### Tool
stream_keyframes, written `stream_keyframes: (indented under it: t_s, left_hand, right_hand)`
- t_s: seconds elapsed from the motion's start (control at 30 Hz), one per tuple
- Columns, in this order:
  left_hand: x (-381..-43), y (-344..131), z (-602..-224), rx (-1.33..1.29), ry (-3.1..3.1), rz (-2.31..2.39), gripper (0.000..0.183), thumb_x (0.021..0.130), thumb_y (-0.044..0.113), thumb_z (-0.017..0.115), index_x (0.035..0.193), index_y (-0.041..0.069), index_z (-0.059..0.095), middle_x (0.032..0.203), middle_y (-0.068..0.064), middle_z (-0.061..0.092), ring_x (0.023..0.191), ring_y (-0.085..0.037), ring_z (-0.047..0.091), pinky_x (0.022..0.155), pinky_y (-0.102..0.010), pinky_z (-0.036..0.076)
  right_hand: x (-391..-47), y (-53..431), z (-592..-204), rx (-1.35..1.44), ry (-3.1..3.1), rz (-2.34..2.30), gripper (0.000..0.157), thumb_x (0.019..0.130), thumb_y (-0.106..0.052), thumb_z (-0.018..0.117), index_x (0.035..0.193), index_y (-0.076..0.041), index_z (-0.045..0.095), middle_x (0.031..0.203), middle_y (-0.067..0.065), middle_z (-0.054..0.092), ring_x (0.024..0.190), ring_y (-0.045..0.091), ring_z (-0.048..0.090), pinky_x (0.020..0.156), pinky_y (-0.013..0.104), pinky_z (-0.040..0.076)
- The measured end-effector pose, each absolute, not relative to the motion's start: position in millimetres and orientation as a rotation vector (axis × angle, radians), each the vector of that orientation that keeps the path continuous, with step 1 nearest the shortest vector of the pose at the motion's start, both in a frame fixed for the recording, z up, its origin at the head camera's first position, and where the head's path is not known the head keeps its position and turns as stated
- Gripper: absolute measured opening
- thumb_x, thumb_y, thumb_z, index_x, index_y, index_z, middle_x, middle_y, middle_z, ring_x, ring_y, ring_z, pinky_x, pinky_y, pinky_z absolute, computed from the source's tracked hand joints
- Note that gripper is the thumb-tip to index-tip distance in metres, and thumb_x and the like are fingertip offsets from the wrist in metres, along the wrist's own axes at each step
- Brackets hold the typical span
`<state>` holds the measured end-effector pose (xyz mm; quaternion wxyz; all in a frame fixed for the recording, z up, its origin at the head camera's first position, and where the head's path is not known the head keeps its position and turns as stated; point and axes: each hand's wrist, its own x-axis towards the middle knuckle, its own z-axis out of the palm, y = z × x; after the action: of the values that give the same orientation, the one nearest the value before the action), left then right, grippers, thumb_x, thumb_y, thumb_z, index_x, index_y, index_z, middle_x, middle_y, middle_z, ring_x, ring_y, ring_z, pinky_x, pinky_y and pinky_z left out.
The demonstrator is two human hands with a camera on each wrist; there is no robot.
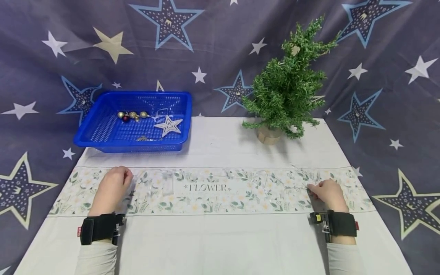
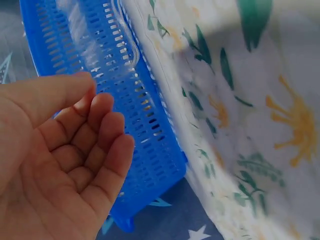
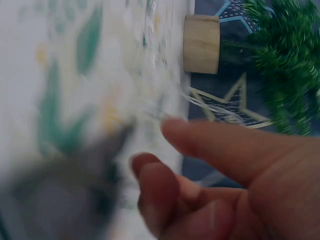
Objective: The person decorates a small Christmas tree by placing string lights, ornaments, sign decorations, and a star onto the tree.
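A clear string with see-through pieces along it (image 1: 168, 183) stretches above the flowered table runner (image 1: 203, 208). Its pieces are too faint for me to make out their shape. At its left end my left hand (image 1: 115, 185) pinches it with curled fingers. In the left wrist view, a blurred see-through piece (image 2: 80, 35) shows beyond the thumb tip. My right hand (image 1: 328, 191) holds the other end between bent thumb and fingers; the exact contact is blurred. A thin loose strand (image 3: 212, 106) curves behind the right thumb.
At the back left stands a blue basket (image 1: 137, 148) holding small gold and red balls (image 1: 133, 114) and a white star ornament (image 1: 168, 126). A small green artificial tree (image 1: 288, 84) on a wooden base (image 1: 269, 135) stands at the back right. Star-patterned cloth (image 1: 213, 46) hangs behind.
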<state>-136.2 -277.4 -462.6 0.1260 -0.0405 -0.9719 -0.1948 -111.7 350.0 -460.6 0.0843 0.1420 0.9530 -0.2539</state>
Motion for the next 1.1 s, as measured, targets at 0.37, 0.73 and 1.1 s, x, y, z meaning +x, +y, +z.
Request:
stream_keyframes:
  t_s: [0.37,0.73,1.1]
  left_hand:
    - [-151,-143,-412,-0.520,-2.770,-0.774,0.018,0.095,0.016,0.059,0.105,0.001,0.063,0.104,-0.015,0.066,0.100,-0.031,0.061,0.094,-0.048,0.050]
    - [-195,11,-446,-1.200,-2.908,-0.218,0.015,0.090,0.019,0.068,0.101,0.009,0.067,0.097,-0.003,0.067,0.090,-0.018,0.063,0.085,-0.029,0.054]
    - [-210,30,-476,-1.257,-3.016,0.038,0.019,0.098,0.022,0.056,0.107,0.010,0.068,0.100,-0.005,0.069,0.092,-0.018,0.066,0.084,-0.029,0.056]
  right_hand:
    - [-141,274,-428,-0.332,3.121,-0.714,0.014,0.088,-0.012,0.067,0.099,-0.004,0.068,0.083,0.008,0.069,0.068,0.014,0.060,0.063,0.031,0.050]
    - [-189,231,-455,-0.658,2.960,-0.411,0.008,0.081,-0.012,0.074,0.082,-0.009,0.066,0.074,0.003,0.063,0.067,0.015,0.055,0.065,0.031,0.046]
    - [-197,232,-471,-0.782,2.929,-0.388,0.016,0.079,-0.005,0.073,0.076,-0.011,0.059,0.068,0.001,0.057,0.062,0.012,0.047,0.060,0.028,0.040]
